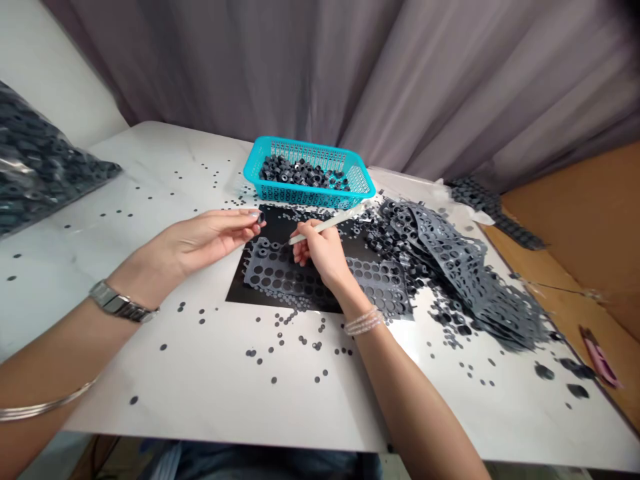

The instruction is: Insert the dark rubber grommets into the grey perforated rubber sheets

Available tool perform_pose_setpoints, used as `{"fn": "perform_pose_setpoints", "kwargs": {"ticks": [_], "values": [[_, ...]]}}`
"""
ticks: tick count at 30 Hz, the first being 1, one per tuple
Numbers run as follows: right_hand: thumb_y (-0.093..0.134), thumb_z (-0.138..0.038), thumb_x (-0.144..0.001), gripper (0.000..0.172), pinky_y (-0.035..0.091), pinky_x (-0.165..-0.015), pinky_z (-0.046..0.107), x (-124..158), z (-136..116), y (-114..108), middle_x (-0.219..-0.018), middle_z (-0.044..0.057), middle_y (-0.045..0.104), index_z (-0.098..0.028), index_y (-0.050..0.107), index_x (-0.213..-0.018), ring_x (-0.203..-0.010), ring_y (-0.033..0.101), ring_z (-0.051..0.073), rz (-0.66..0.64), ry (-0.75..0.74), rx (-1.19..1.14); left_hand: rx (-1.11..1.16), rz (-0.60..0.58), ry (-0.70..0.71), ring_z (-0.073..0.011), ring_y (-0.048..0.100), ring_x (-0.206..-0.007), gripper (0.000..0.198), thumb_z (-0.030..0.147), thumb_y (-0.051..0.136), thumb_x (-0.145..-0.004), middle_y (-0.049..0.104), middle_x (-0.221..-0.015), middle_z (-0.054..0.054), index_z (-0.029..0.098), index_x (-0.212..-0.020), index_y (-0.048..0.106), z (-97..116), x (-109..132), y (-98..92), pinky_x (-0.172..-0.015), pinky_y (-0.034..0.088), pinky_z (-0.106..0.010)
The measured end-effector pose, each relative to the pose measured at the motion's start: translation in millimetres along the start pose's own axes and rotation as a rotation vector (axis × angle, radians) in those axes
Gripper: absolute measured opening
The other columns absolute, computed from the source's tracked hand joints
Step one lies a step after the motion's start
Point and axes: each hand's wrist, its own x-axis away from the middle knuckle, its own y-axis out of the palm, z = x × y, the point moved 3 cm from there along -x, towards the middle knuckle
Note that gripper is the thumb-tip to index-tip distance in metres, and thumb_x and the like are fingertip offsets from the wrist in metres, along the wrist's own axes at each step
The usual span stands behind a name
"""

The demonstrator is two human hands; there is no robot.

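Between its thumb and fingertips, my left hand (215,235) pinches a small black ring (261,217), just above the left edge of a black mat (243,291). My right hand (320,250) is closed around a pale stick-like tool (327,224) and rests over a grey perforated sheet (280,275). Rows of round holes run across this sheet, which lies on the mat. Behind the hands stands a turquoise basket (310,196) holding many small black rings (300,173). The lower tip of the tool points left, near the sheet's upper edge.
Stacked perforated sheets (450,267) and loose black pieces lie at the right. Small dark discs (274,380) are scattered over the white table (210,393). A clear bag of dark parts (40,160) sits at the left. Pink-handled cutters (600,358) lie far right.
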Motion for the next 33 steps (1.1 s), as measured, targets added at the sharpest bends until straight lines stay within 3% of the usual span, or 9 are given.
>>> {"fn": "perform_pose_setpoints", "kwargs": {"ticks": [5, 12, 16, 18, 20, 22, 27, 29, 33], "values": [[0.052, -0.026, -0.085, 0.021, 0.039, -0.033, 0.018, -1.3, 2.2, -4.1, -0.044, -0.005, 0.054, -0.019, 0.056, -0.065, -0.035, 0.052, 0.01, 0.053, -0.023, -0.063, 0.133, 0.007, -0.11, -0.0127, 0.068, -0.08, 0.016, -0.004, 0.06, -0.085, 0.07, -0.085, -0.01, 0.006, -0.086, 0.072, -4.9, 1.2, 9.5, -0.076, 0.06, -0.019], [0.052, -0.03, -0.085, 0.02, 0.04, -0.035, 0.019, -0.6, 5.5, -3.6, -0.046, -0.005, 0.055, -0.019, 0.056, -0.068, -0.036, 0.053, 0.01, 0.066, -0.046, -0.05, 0.182, 0.062, -0.164, -0.0151, 0.068, -0.078, 0.016, -0.002, 0.054, -0.088, 0.067, -0.087, -0.014, 0.006, -0.085, 0.068, -8.3, 4.6, 15.5, -0.074, 0.062, -0.022], [0.051, -0.033, -0.087, 0.022, 0.041, -0.037, 0.02, 0.9, 5.3, -0.9, -0.046, -0.005, 0.055, -0.021, 0.054, -0.069, -0.038, 0.053, 0.011, 0.08, -0.088, 0.041, 0.231, 0.084, -0.18, -0.0197, 0.068, -0.093, 0.025, -0.01, 0.048, -0.078, 0.066, -0.096, -0.018, 0.007, -0.086, 0.066, -6.7, 5.4, 18.8, -0.077, 0.061, -0.025], [0.05, -0.034, -0.088, 0.024, 0.041, -0.039, 0.02, 1.6, 5.4, 0.9, -0.046, -0.005, 0.055, -0.021, 0.054, -0.068, -0.038, 0.053, 0.011, 0.07, -0.124, 0.148, 0.212, 0.103, -0.16, -0.0198, 0.066, -0.092, 0.031, -0.011, 0.045, -0.066, 0.065, -0.094, -0.017, 0.008, -0.081, 0.065, -5.4, 4.2, 18.7, -0.07, 0.058, -0.025], [0.049, -0.034, -0.09, 0.027, 0.042, -0.044, 0.021, 2.2, 5.4, 2.3, -0.046, -0.005, 0.056, -0.022, 0.054, -0.066, -0.04, 0.055, 0.011, 0.057, -0.156, 0.259, 0.071, 0.115, -0.06, -0.017, 0.061, -0.082, 0.025, -0.004, 0.048, -0.061, 0.063, -0.089, -0.013, 0.01, -0.071, 0.065, -3.3, 2.1, 18.2, -0.059, 0.051, -0.024], [0.049, -0.034, -0.091, 0.029, 0.043, -0.049, 0.021, 2.5, 5.1, 2.9, -0.047, -0.004, 0.057, -0.022, 0.053, -0.065, -0.044, 0.057, 0.012, 0.05, -0.175, 0.342, -0.261, 0.115, 0.115, -0.0158, 0.056, -0.076, 0.016, 0.004, 0.053, -0.064, 0.063, -0.086, -0.009, 0.013, -0.067, 0.067, -0.8, 0.7, 19.7, -0.058, 0.045, -0.026], [0.048, -0.032, -0.093, 0.028, 0.043, -0.055, 0.023, 3.3, 2.0, 3.8, -0.051, -0.003, 0.06, -0.022, 0.055, -0.068, -0.051, 0.06, 0.014, 0.039, -0.194, 0.448, -1.324, 0.098, 0.523, -0.0207, 0.056, -0.08, 0.021, 0.024, 0.064, -0.073, 0.059, -0.085, -0.005, 0.018, -0.087, 0.078, -5.2, 2.4, 34.6, -0.081, 0.045, -0.037], [0.047, -0.031, -0.093, 0.028, 0.042, -0.057, 0.023, 4.4, 0.2, 4.9, -0.053, -0.002, 0.06, -0.022, 0.054, -0.068, -0.053, 0.06, 0.014, 0.031, -0.201, 0.475, -1.486, 0.06, 0.602, -0.0207, 0.056, -0.081, 0.023, 0.023, 0.062, -0.075, 0.056, -0.086, -0.005, 0.016, -0.09, 0.078, -10.0, 2.7, 38.0, -0.083, 0.045, -0.037], [0.047, -0.027, -0.094, 0.027, 0.041, -0.059, 0.024, 6.8, -4.1, 7.7, -0.055, -0.002, 0.059, -0.023, 0.05, -0.067, -0.055, 0.06, 0.015, 0.02, -0.216, 0.534, -1.577, -0.006, 0.652, -0.0219, 0.056, -0.084, 0.02, 0.019, 0.061, -0.078, 0.053, -0.086, -0.005, 0.014, -0.089, 0.076, -17.0, 0.1, 36.8, -0.083, 0.046, -0.036]]}}
